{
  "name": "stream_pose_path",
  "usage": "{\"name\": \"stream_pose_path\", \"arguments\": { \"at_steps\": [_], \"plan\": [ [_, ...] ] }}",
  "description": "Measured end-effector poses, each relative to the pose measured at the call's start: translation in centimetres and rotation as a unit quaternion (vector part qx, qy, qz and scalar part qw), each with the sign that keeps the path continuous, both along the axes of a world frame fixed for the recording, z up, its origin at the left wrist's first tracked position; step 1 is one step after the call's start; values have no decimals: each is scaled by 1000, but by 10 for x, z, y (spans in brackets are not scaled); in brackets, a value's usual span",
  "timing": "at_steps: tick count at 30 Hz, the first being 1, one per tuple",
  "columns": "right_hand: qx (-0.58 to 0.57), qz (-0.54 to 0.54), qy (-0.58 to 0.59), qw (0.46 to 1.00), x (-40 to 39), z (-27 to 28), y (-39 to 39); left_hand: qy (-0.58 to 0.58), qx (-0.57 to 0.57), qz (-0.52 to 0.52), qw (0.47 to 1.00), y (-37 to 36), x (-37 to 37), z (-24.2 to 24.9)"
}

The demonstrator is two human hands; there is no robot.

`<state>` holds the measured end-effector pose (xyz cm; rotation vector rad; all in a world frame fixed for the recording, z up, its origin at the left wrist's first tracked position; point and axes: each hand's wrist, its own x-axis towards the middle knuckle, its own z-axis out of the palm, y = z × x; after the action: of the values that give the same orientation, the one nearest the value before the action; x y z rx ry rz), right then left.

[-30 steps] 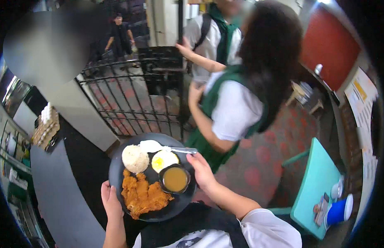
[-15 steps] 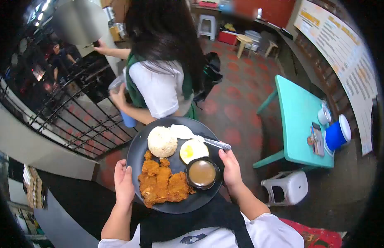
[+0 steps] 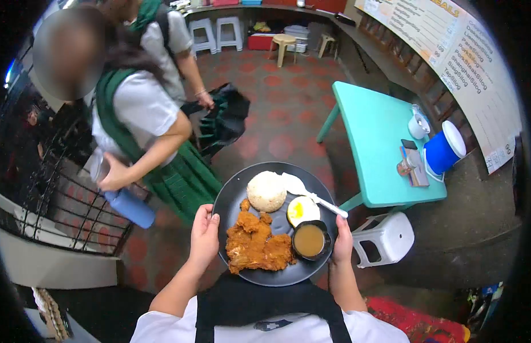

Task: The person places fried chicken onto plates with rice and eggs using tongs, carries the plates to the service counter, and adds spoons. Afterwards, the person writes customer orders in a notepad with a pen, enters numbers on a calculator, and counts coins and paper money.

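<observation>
A black plate [image 3: 271,276] is held level in front of my body. My left hand [image 3: 205,231] grips its left rim, and my right hand [image 3: 342,237] grips the right rim beside the handle of a spoon [image 3: 328,204]. On the plate lie a mound of rice [image 3: 266,191], a fried egg [image 3: 303,211], breaded fried meat [image 3: 257,243] and a small black bowl of brown sauce [image 3: 309,240]. My fingers under the plate are hidden.
A turquoise table [image 3: 371,137] holds a blue bucket [image 3: 442,150] and small items; a white stool [image 3: 385,237] stands below it. Two people stand at left, one with a blue bottle [image 3: 131,208], near a black metal railing [image 3: 82,211]. Stools stand farther back.
The plate and both my hands have shifted right in the view. The table and stool appear farther left. The nearer person now shows at the left, and a second person is visible behind.
</observation>
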<state>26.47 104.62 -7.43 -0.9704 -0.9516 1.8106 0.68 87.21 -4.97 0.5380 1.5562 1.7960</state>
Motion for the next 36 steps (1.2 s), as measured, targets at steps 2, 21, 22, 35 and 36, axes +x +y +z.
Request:
{"name": "stream_pose_path", "arguments": {
  "at_steps": [2, 21, 22, 35, 36],
  "plan": [
    [2, -18, 24, 1000, 16, -4, 55, 0, 1, -2, 1000, 63, 12, -11],
    [-29, 7, 67, 997, -189, -1, 550, 59, -28, -29, 997, 567, -195, -34],
    [-24, 15, 68, 997, -216, 4, 580, 17, 26, -13, 999, 600, -219, -37],
    [-43, 74, 33, 996, -594, -7, 899, 34, 61, 108, 992, 894, -568, -41],
    [-31, 90, 18, 995, -624, -18, 927, 29, 61, 126, 990, 915, -596, -42]
  ]
}}
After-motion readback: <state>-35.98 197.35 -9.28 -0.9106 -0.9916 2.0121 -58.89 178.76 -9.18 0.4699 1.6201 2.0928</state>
